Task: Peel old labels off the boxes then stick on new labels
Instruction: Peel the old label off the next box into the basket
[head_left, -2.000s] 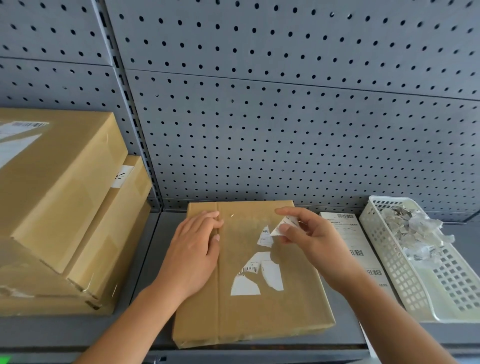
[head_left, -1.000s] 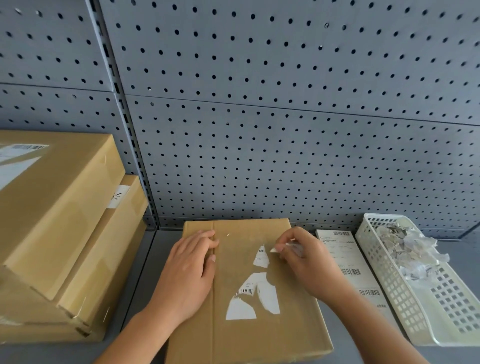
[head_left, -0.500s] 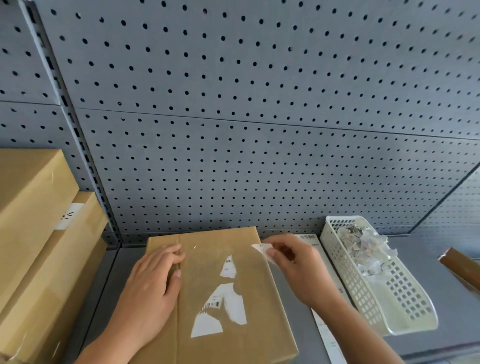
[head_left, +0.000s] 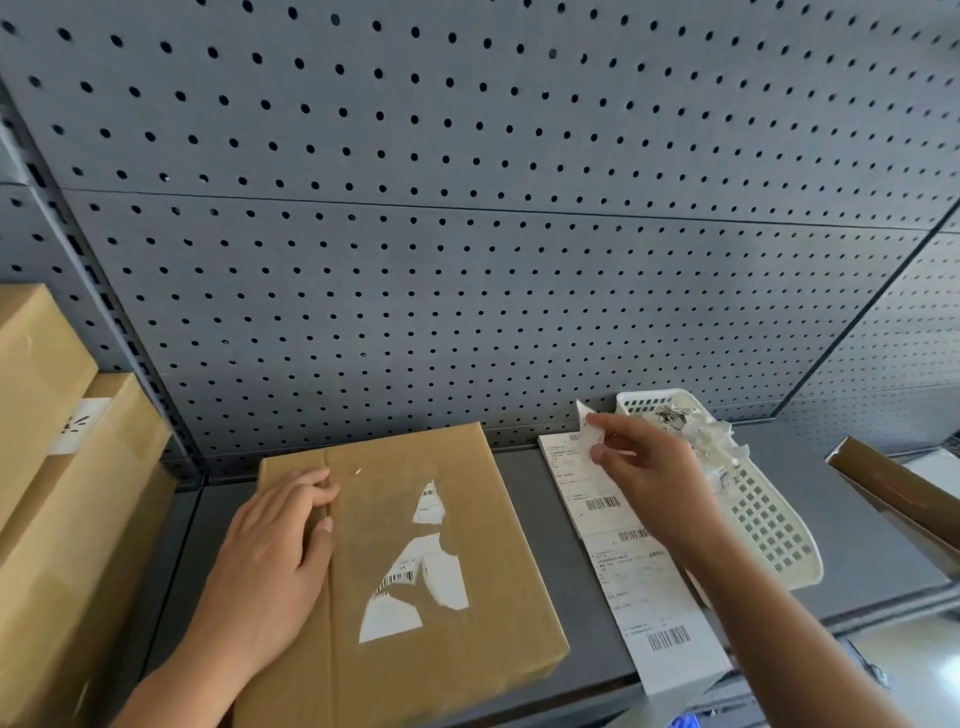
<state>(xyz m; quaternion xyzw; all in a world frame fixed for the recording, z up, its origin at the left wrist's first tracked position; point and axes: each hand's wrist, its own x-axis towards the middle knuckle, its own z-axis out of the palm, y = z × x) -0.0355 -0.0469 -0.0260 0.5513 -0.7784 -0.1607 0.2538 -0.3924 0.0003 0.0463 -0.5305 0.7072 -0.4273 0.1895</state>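
A flat brown cardboard box (head_left: 498, 561) lies on the grey shelf. Torn white remains of an old label (head_left: 415, 587) still stick to its top. My left hand (head_left: 275, 561) rests flat on the box's left part, fingers straight. My right hand (head_left: 649, 478) hovers to the right of the box, above a strip of new labels (head_left: 644, 582), and pinches a small torn label scrap (head_left: 586, 418) between thumb and fingers. The scrap is close to the near-left corner of a white basket (head_left: 769, 525).
The white basket holds several crumpled label scraps (head_left: 696, 431). Stacked brown boxes (head_left: 62, 467) stand at the left. Another brown box edge (head_left: 893, 483) shows at the far right. A grey pegboard wall (head_left: 467, 260) closes the back of the shelf.
My right hand has pulled a scrap off the box and carried it right and up, toward the basket. My left hand stays on the box. The camera has turned right.
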